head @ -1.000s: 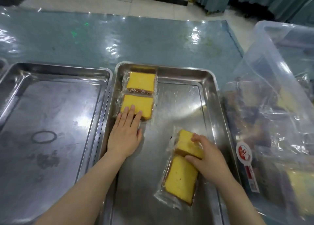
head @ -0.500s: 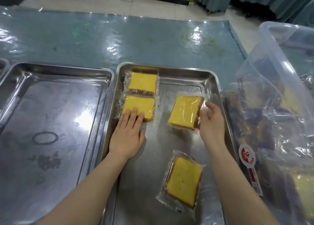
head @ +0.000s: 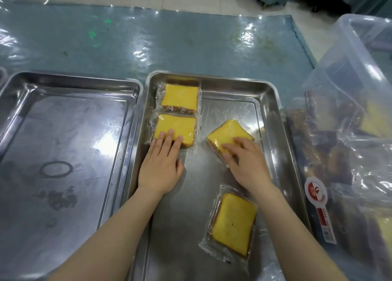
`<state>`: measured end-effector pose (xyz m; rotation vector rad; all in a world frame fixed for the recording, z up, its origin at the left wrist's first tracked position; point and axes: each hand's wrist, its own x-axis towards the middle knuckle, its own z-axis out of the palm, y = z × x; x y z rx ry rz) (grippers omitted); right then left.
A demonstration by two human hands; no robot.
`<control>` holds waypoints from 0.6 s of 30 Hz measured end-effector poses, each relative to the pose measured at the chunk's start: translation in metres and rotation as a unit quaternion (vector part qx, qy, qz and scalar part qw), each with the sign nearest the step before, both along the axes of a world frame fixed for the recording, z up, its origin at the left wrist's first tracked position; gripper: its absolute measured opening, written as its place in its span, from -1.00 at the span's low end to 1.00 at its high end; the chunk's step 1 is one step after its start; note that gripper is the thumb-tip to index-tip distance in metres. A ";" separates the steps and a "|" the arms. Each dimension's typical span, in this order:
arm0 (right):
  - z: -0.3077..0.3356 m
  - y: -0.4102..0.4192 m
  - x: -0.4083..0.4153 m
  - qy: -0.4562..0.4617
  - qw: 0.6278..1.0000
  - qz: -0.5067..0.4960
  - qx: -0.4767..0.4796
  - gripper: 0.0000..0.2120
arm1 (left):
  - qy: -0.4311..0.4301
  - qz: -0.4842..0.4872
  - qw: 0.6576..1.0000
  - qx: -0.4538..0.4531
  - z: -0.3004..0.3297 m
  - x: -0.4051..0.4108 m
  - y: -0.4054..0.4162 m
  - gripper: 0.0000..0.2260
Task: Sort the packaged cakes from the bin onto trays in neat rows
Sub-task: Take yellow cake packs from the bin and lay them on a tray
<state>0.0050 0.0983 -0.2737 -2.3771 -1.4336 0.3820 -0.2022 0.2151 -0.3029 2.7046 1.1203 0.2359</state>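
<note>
Our right hand (head: 246, 164) presses flat fingers on the crooked cake (head: 228, 135); left hand (head: 161, 166) steadies its neighbour (head: 176, 129). We should square it alongside.

cakes: four wrapped yellow slices (head: 229, 137) | tray (head: 273, 119): two aligned, two askew

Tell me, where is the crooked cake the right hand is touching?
In the head view, the crooked cake lies in the right tray, under the right hand's fingertips, just right of the cake that the left hand touches.
</note>
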 end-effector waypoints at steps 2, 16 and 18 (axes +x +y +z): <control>-0.002 0.017 0.005 -0.046 0.999 0.006 -0.028 -0.63 | 0.006 0.000 1.000 0.000 -0.001 0.000 0.001 -0.45; -0.006 0.122 0.037 -0.143 0.985 0.042 -0.084 -0.44 | -0.008 0.003 1.000 0.027 0.000 -0.001 0.001 -0.45; -0.003 0.112 0.036 -0.100 0.991 0.044 -0.072 -0.41 | -0.010 0.002 0.999 0.031 0.000 -0.001 0.001 -0.44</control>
